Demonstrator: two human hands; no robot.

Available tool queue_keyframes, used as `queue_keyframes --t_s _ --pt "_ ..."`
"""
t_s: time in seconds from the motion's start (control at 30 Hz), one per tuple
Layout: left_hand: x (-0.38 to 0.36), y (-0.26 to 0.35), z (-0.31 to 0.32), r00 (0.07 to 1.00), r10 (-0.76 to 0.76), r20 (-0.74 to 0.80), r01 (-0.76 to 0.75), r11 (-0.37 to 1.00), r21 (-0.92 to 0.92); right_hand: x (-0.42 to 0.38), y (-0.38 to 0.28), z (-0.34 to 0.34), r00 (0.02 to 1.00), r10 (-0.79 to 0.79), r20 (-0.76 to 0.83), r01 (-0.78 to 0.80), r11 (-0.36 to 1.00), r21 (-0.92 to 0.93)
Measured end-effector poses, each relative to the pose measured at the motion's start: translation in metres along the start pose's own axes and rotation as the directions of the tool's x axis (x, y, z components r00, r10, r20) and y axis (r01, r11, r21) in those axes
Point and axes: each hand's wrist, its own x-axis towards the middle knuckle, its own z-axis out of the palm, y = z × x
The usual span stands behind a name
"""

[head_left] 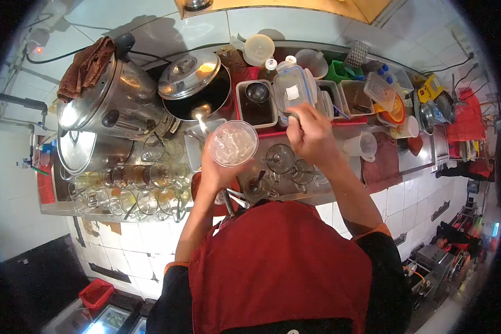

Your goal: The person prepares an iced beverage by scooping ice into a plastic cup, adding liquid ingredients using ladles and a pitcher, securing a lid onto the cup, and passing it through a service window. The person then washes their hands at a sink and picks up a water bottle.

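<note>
My left hand point(219, 173) is wrapped round a clear plastic cup point(234, 143) filled with what looks like ice, held above the counter. My right hand point(313, 133) is closed in front of a clear container with a blue-rimmed lid point(290, 89); what its fingers hold, if anything, is hidden. Between and below the hands stand glass mugs point(279, 158), one of them with a spoon and a brownish content. Behind the cup, a ladle point(257, 92) rests in a square tub of dark liquid point(256, 114).
At the left are a large steel dispenser point(131, 94) with a brown cloth point(85, 67), a lidded pot point(197, 92) and rows of glass mugs point(145, 200). A plastic pitcher point(362, 146), a dark red cloth point(381, 167) and several tubs line the right side.
</note>
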Motion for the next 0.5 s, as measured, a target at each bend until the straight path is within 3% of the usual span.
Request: queue_keyframes --t_s 0.07,0.13,0.2,0.23,0.3,0.37,0.4,0.43,0.5 --pt "-0.003 0.004 -0.008 1.0 0.017 -0.01 -0.017 1.0 -0.001 0.0 0.003 0.007 0.997 0.04 0.072 -0.041 0.999 0.023" --pt "-0.007 0.004 -0.013 0.999 0.034 -0.021 -0.034 0.999 -0.001 0.003 0.009 0.013 0.988 -0.056 0.143 0.056 0.998 0.002" --pt "-0.009 0.002 -0.017 0.999 -0.045 0.016 0.048 0.951 -0.305 0.004 0.017 0.019 0.982 -0.072 0.176 0.073 0.997 0.001" --pt "-0.009 0.001 -0.018 0.999 -0.048 0.017 0.051 0.951 -0.306 0.004 0.022 0.022 0.975 -0.087 0.207 0.089 0.996 -0.001" --pt "-0.007 -0.004 -0.018 0.995 0.087 -0.052 -0.098 0.963 -0.251 0.009 0.036 0.033 0.981 -0.101 0.163 0.096 0.995 0.038" --pt "-0.004 -0.007 -0.016 0.995 0.088 -0.044 -0.095 0.969 -0.229 0.009 0.04 0.036 0.986 -0.114 0.118 0.105 0.991 0.078" --pt "-0.002 -0.006 -0.016 0.995 0.089 -0.038 -0.095 0.974 -0.205 0.012 0.038 0.034 0.983 0.142 0.113 -0.159 0.974 0.161" --pt "0.0 -0.003 -0.015 0.995 0.088 -0.04 -0.095 0.974 -0.206 0.013 0.036 0.034 0.913 0.387 0.13 -0.407 0.881 0.241" --pt "0.005 0.006 -0.011 0.998 0.066 -0.019 -0.065 0.997 0.047 0.016 0.046 0.03 0.88 0.463 0.104 -0.47 0.823 0.317"
